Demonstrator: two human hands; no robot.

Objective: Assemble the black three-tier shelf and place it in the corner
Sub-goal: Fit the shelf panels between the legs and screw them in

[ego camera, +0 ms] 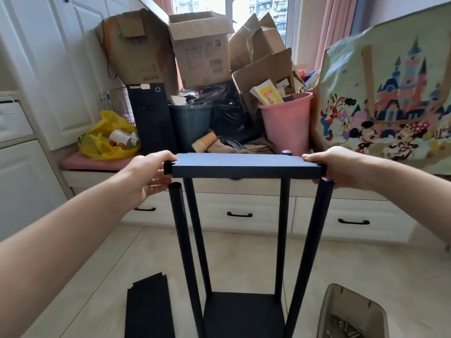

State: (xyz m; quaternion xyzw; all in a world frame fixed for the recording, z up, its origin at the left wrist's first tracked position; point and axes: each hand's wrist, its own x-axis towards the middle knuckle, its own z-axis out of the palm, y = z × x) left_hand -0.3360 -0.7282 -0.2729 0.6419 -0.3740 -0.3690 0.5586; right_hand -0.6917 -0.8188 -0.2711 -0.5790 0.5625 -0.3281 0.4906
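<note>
Black shelf frame (244, 240) stands upright on the pale tiled floor (244, 252), top board (244, 164) held level at both ends!

Left hand (146, 176) pinches the board's left end, thumb flat on top and fingers curled beneath; right hand (341, 167) does the same on the right end. Four black poles rise from the bottom board (244, 313). The front left pole (185, 252) shows its open top just under the notched corner, the front right pole (310, 252) sits under the other corner, and a rear pole tip (286, 152) pokes above the far edge. A spare black board (148, 308) lies flat on the floor to the left, and a cardboard tray (351, 313) with screws is near the frame's right. Behind are white drawers (239, 211), a pink bucket (285, 123) and piled cardboard boxes (202, 50).
</note>
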